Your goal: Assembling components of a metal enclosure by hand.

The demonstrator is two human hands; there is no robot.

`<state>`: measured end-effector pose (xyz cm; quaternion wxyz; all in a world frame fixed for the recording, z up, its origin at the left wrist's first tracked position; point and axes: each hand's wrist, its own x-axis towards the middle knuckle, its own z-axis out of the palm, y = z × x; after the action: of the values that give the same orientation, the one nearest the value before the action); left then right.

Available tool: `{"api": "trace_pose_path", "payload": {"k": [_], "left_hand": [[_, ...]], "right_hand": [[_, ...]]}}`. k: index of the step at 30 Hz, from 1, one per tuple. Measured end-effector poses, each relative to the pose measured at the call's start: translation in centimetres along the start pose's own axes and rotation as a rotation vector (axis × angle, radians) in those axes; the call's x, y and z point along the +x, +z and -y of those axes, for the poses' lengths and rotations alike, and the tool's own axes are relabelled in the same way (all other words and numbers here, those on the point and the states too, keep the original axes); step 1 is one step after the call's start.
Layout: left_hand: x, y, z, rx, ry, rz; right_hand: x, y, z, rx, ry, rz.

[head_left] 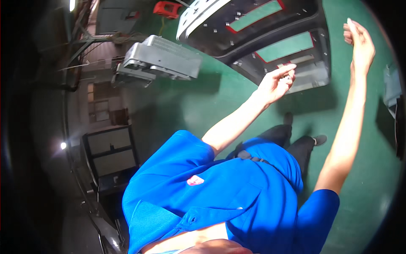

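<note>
My left hand (277, 84) is held in front of a large black moulded panel (270, 25), at its near lower edge. Its fingers are curled, with thumb and index finger close together; whatever is between them is too small to make out. Two long openings edged in red run through the panel, and small clips dot its dark face. To the right of the panel, apart from it, my right hand (360, 46) is raised with its fingers bent inward and their tips together. A tiny pale spot shows at those tips, but I cannot tell what it is.
A grey metal box-shaped unit (163, 59) stands left of the panel, with a red object (167, 9) on the green floor (198, 106) beyond it. A dark framed cabinet (111, 152) is at the left. Grey equipment (392, 89) stands at the right edge.
</note>
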<state>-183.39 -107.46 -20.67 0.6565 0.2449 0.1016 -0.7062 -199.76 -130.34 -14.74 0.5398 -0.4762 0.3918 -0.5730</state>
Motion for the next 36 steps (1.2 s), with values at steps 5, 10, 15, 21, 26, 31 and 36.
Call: {"api": "trace_pose_path", "payload": {"k": [5,10,15,21,26,31,36], "left_hand": [[0.0,-4.0,6.4,0.109,-0.126,-0.082],[1.6,-2.9,12.4,0.345,-0.195,-0.097],[4.1,-1.9,16.6,0.358,-0.259,-0.12],[6.4,1.3,20.8,0.358,-0.261,-0.122],[8.8,2.1,25.2,0.362,-0.28,-0.105],[11.0,5.7,32.1,0.586,-0.309,-0.141],[11.9,8.8,38.9,0.743,-0.351,-0.114]], "right_hand": [[-12.0,-7.3,-5.4,-0.074,0.331,0.304],[-20.0,-10.0,-3.8,-0.676,-0.118,0.628],[-18.9,-14.4,-3.4,-0.762,-0.187,0.548],[-15.4,-19.5,-1.6,-0.797,-0.294,0.696],[-13.9,-23.5,0.7,-0.777,-0.297,0.627],[-12.6,-31.2,2.3,-0.962,-0.147,0.541],[-11.4,-38.9,4.1,-0.855,-0.105,0.454]]}}
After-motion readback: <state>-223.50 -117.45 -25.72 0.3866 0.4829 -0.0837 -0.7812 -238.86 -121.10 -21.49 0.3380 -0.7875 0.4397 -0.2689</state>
